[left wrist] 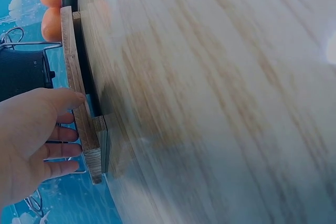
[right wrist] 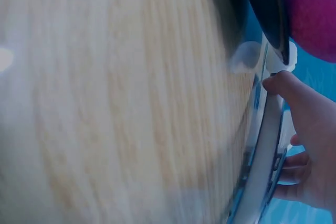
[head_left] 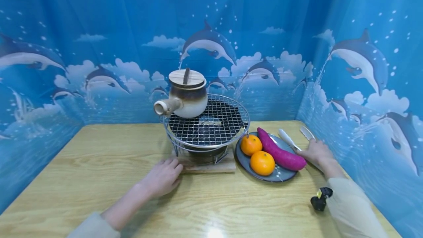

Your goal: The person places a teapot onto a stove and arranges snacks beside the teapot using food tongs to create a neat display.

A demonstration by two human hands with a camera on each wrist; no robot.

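My left hand [head_left: 162,177] rests at the left end of a wooden board [head_left: 211,167]; in the left wrist view the thumb of that hand [left wrist: 31,140] touches the board's edge [left wrist: 79,87], its fingers loosely extended. On the board stands a small stove with a round wire grill [head_left: 218,127], and a clay pot [head_left: 190,100] with a wooden lid sits on the grill's left side. On the right, my right hand [head_left: 318,154] holds metal tongs [head_left: 286,137] with their arms spread, beside the plate. The right wrist view shows this hand [right wrist: 312,140] around the tongs [right wrist: 262,156], thumb on the near side.
A dark plate [head_left: 242,161] right of the stove bears two oranges [head_left: 262,163] and a purple sweet potato [head_left: 281,153]. A blue dolphin-print curtain [head_left: 132,28] encloses the table's back and sides. A small black device [head_left: 320,199] is near the right sleeve.
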